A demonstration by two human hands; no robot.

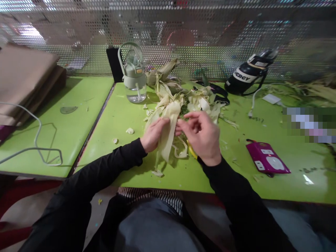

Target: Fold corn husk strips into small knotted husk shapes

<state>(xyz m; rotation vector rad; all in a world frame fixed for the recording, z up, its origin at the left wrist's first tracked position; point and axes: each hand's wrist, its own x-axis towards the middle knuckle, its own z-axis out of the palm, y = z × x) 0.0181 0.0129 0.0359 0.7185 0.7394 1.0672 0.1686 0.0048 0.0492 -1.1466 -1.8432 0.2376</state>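
Observation:
My left hand [154, 134] is closed on a long pale corn husk [168, 140], its thumb on top and the strip hanging down past the fingers. Close beside it, my right hand [203, 136] is curled in a pinch near the husk's edge; whatever lies between its fingertips is too small to make out. Behind both hands spreads a pile of loose corn husks [168, 96], pale yellow and partly green. Something yellow and curved [192, 150] shows partly under my right hand, mostly hidden.
A clear water bottle [135, 87] stands behind the pile at left. A black bottle [245, 77] leans against the perforated metal screen [183, 38]. On the green table [105, 157] lie a purple power strip [268, 157], husk scraps and cables. Brown cardboard [23, 80] is stacked far left.

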